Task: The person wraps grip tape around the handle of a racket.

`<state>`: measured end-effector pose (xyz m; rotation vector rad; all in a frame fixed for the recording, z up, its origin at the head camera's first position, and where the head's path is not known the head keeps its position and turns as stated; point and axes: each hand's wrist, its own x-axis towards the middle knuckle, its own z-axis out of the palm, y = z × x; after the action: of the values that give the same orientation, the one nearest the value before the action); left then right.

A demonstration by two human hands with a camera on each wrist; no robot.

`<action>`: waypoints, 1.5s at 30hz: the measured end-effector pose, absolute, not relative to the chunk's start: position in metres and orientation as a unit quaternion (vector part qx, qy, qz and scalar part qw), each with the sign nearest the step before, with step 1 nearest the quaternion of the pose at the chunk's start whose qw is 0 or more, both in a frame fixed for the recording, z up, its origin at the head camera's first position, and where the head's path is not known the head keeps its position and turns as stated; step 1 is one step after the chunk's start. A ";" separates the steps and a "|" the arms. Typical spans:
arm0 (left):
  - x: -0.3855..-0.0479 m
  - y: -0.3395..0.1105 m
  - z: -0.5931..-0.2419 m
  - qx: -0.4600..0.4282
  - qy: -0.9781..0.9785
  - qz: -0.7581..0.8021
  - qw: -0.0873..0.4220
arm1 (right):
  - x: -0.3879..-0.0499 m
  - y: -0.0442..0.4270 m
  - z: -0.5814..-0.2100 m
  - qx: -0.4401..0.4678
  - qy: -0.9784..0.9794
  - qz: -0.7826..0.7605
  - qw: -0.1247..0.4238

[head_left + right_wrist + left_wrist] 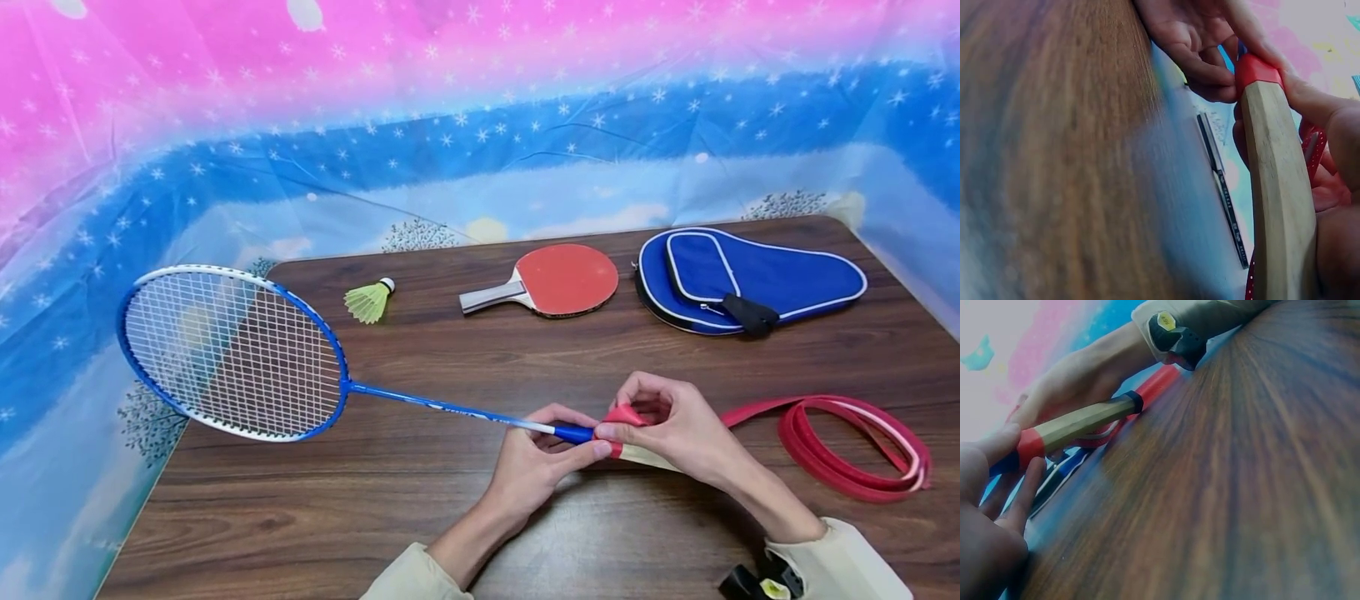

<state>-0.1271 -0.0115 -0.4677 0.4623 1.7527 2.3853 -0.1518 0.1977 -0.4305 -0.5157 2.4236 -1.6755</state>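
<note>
While the head view has the left hand (534,467) gripping the racket (450,408) over the table (300,508) and the right hand (686,433) pinching red tape (628,414), the left wrist view shows the wooden handle (1085,424) and the right wrist view, partly blurred, apparently tape round its top.

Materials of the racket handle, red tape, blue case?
Racket handle: looks like bare wood, matte; pale tan with grain-like streaks.
Red tape: probably a soft synthetic, fairly matte; bends into loose coils.
Blue case: likely synthetic fabric, low sheen; white edging looks sewn, but the weave isn't discernible.
</note>
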 end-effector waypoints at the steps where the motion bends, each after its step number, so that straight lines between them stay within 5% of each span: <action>1: -0.127 -0.011 -0.468 0.150 0.585 0.794 0.070 | -0.152 0.198 -0.430 -0.168 0.809 -0.558 0.078; 19: -0.129 -0.014 -0.465 0.175 0.585 0.788 0.078 | -0.154 0.203 -0.427 -0.164 0.823 -0.532 0.110; 35: -0.130 -0.012 -0.465 0.163 0.605 0.779 0.038 | -0.148 0.188 -0.427 -0.124 0.825 -0.550 0.048; 45: -0.129 -0.013 -0.464 0.180 0.611 0.770 0.036 | -0.151 0.195 -0.425 -0.139 0.830 -0.533 0.088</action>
<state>-0.1287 -0.0131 -0.4641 0.5539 1.8774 2.3642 -0.1514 0.1952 -0.4250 -0.4127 2.4703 -1.5864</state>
